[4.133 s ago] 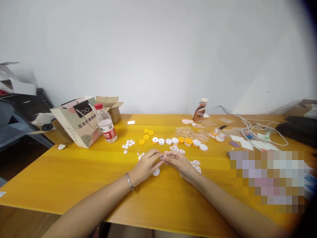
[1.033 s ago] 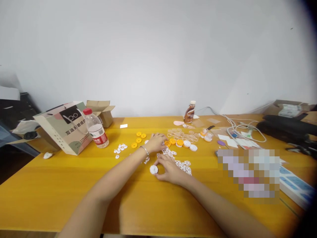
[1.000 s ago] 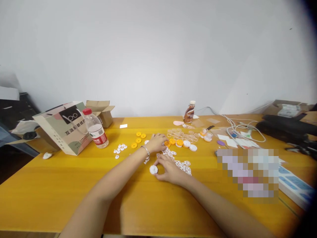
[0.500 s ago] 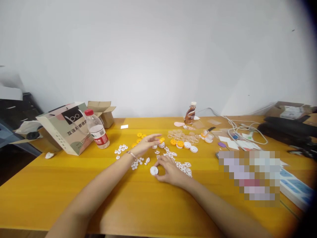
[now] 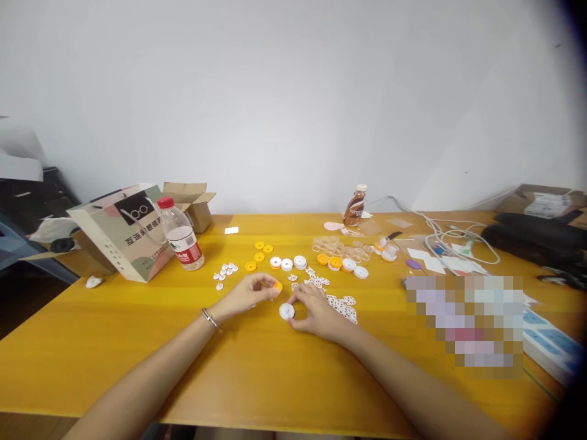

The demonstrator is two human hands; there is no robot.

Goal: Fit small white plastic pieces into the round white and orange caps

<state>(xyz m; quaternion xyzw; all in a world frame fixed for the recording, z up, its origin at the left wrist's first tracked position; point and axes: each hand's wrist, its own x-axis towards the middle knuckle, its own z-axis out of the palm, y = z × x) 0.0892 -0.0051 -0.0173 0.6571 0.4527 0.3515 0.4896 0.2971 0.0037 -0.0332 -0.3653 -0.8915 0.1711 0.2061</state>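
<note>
Two small round pieces are in hand above the yellow-brown table (image 5: pixel 257 379). One is a bright orange disc (image 5: pixel 277 287), tilted and partly covered by fingertips; the other is a white disc (image 5: pixel 287 311), pale face up, just nearer the person (its finer detail is too small for me to make out). The left hand (image 5: pixel 245 293) reaches in with the wrist low, thumb and fingers pinched on the orange disc. Opposite, the right hand (image 5: pixel 316 311) curves into a C, thumb and forefinger closed against the white disc's rim, beside some white openwork pieces (image 5: pixel 342 305).
</note>
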